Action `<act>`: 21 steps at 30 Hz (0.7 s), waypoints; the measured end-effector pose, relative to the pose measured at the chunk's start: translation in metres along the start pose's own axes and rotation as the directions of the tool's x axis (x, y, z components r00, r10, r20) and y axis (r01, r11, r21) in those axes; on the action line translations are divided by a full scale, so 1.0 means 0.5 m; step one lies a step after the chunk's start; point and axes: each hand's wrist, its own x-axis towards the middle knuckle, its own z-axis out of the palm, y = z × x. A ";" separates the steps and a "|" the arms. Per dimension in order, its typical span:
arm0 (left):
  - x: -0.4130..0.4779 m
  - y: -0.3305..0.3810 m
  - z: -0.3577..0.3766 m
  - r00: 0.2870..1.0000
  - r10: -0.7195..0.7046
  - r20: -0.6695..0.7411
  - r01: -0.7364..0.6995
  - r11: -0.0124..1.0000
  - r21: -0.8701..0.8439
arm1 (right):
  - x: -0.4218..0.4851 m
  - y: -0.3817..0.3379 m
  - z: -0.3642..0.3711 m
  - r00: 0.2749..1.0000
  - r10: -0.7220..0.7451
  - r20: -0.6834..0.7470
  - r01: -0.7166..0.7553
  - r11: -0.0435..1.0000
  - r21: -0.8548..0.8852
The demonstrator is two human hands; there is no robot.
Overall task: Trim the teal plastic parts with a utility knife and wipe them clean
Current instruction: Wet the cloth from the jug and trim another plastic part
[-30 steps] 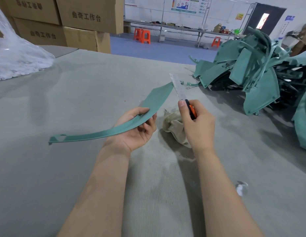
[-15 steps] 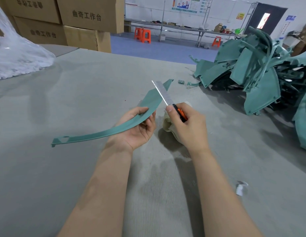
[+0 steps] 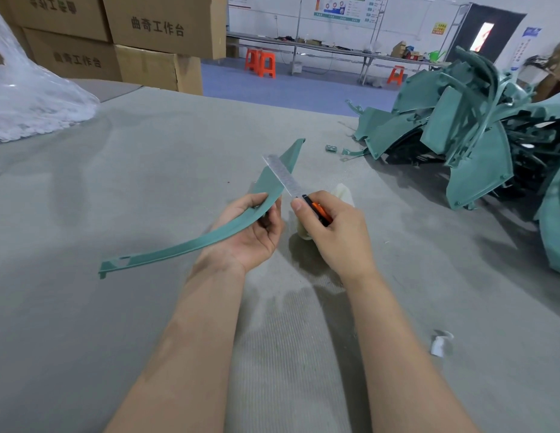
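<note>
Long curved teal strip (image 3: 185, 250) held above the grey felt table (image 3: 147, 170), long axis running from near-left tip up to far-right tip. Left hand (image 3: 250, 232) grips it mid-length, fingers curled round. Right hand (image 3: 338, 232), just right of it, clutches the orange utility knife (image 3: 317, 210), blade (image 3: 283, 176) extended and lying across the strip's upper edge. Rag (image 3: 346, 193) behind right hand; teal parts pile (image 3: 478, 145) far right.

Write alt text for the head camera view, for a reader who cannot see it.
A person's left hand holds a long curved teal strip above a grey table while the right hand grips an orange utility knife, its extended blade crossing the strip's wide end. A heap of teal parts lies at right.
</note>
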 end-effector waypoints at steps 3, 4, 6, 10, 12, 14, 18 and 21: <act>0.008 0.002 -0.004 0.999 0.036 -0.005 -0.037 0.999 -0.019 | -0.005 -0.010 0.009 0.999 -0.019 0.039 0.020 1.000 -0.006; 0.010 0.003 -0.005 0.999 0.049 -0.014 -0.050 0.999 -0.016 | -0.006 -0.012 0.011 0.998 -0.021 0.060 0.021 1.000 -0.004; 0.012 0.004 -0.005 0.996 0.081 -0.030 -0.081 0.997 0.001 | -0.006 -0.012 0.013 0.996 -0.026 0.091 0.027 1.000 -0.005; 0.012 0.002 -0.001 0.987 0.143 -0.070 -0.142 0.990 0.020 | -0.006 -0.012 0.015 0.994 -0.023 0.111 0.024 1.000 -0.011; 0.011 0.002 -0.001 0.986 0.151 -0.074 -0.150 0.988 0.023 | -0.007 -0.014 0.017 0.993 -0.010 0.122 0.012 1.000 -0.017; 0.011 0.002 0.000 0.984 0.159 -0.077 -0.157 0.987 0.029 | -0.007 -0.015 0.018 0.990 0.001 0.142 0.001 1.000 -0.014; 0.018 0.001 0.003 0.972 0.205 -0.118 -0.210 0.977 -0.030 | -0.010 -0.027 0.022 0.982 0.008 0.186 -0.011 1.000 0.017; 0.022 0.002 0.000 0.959 0.237 -0.155 -0.251 0.965 -0.073 | -0.014 -0.037 0.025 0.978 -0.002 0.210 -0.005 0.999 0.033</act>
